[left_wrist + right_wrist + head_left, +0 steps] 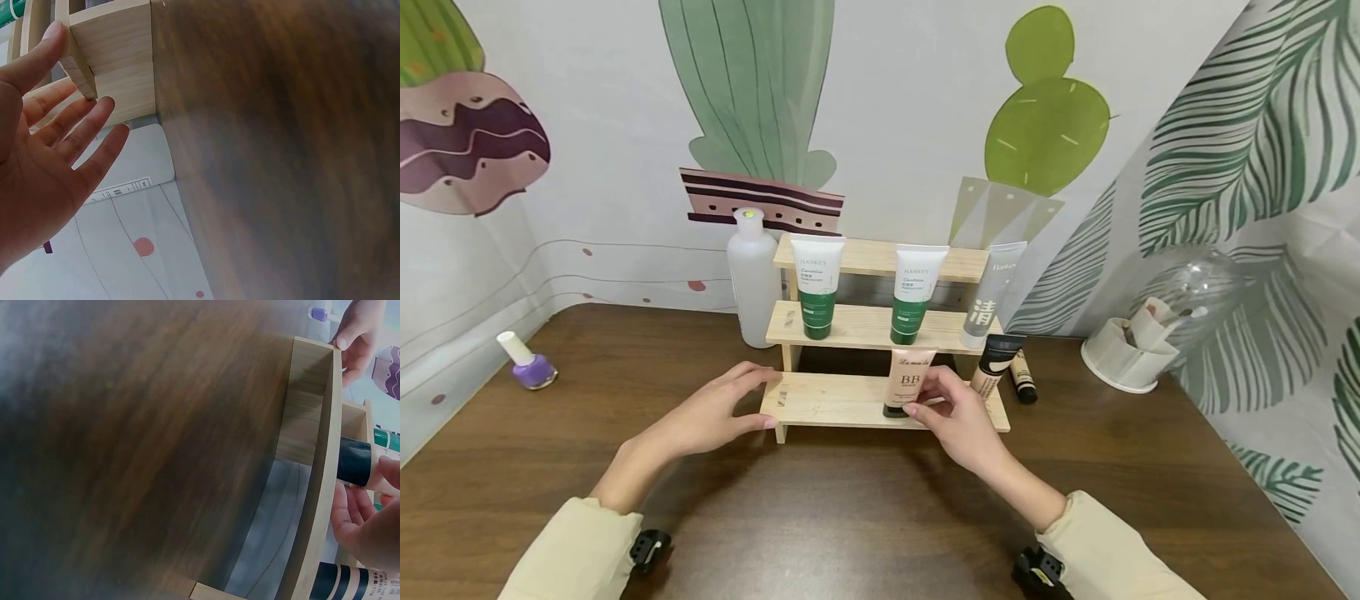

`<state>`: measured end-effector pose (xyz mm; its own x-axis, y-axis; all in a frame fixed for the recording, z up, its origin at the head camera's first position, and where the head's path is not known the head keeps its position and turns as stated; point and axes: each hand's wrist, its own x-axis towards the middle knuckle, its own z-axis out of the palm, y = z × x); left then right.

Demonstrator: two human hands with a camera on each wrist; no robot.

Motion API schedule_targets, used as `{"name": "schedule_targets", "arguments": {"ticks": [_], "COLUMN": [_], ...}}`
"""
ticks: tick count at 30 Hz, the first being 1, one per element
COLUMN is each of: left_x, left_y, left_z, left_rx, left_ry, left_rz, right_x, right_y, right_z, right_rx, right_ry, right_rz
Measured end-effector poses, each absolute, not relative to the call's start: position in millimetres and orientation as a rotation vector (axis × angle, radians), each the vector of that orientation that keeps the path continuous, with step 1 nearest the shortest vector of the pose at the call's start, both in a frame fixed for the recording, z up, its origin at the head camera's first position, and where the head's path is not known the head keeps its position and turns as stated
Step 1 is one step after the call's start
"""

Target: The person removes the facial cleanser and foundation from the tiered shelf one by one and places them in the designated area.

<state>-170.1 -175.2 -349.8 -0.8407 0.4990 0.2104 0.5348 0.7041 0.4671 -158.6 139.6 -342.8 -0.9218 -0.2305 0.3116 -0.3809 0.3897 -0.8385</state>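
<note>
My right hand (958,421) pinches a beige BB cream tube (908,379) between thumb and fingers. The tube is upright, dark cap (354,461) down, at the bottom step of a wooden three-step rack (831,398). At that step's left end, my left hand (711,412) holds the rack, thumb at the front corner and index finger farther back; its other fingers (94,134) are spread loosely. Beside my right hand stands a beige tube with black ends (992,367). On the middle step stand two white-and-green tubes (817,287) (916,292) and a grey tube (992,292).
A white bottle (752,279) stands behind the rack's left side. Right of the rack, a small beige tube with a black cap (1022,379) lies on the table (820,517). A white round holder (1123,362) is farther right; purple nail polish (529,362) stands far left.
</note>
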Motion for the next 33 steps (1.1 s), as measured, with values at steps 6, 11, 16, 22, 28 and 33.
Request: {"name": "schedule_targets", "arguments": {"ticks": [6,11,16,22,28,33], "left_x": [-170.2,-170.5,-170.0,-170.4,-170.4,-169.8], "left_y": [-175.3,-175.3,-175.2,-175.3,-175.3,-175.1], "left_z": [-349.8,-350.1,-350.0,-350.3,-350.0,-349.6], "left_rx": [-0.860,-0.860,-0.860,-0.861,-0.861,-0.864], "left_ry": [-2.837,-2.835,-2.839,-2.834,-2.833,-2.834], "left_rz": [-0.814,-0.813,-0.814,-0.812,-0.815,-0.820], "right_x": [-158.9,-159.7,-159.1,-157.7,-153.9,-150.1], "right_y": [138.3,138.9,139.3,139.7,141.5,143.2], "right_z": [-342.1,-343.8,-344.6,-344.7,-344.1,-342.4], "right_rx": [0.546,0.548,0.564,0.592,0.631,0.696], "right_ry": [-2.491,-2.498,-2.495,-2.481,-2.468,-2.460], "right_rz": [1.575,1.538,1.503,1.507,1.544,1.585]}}
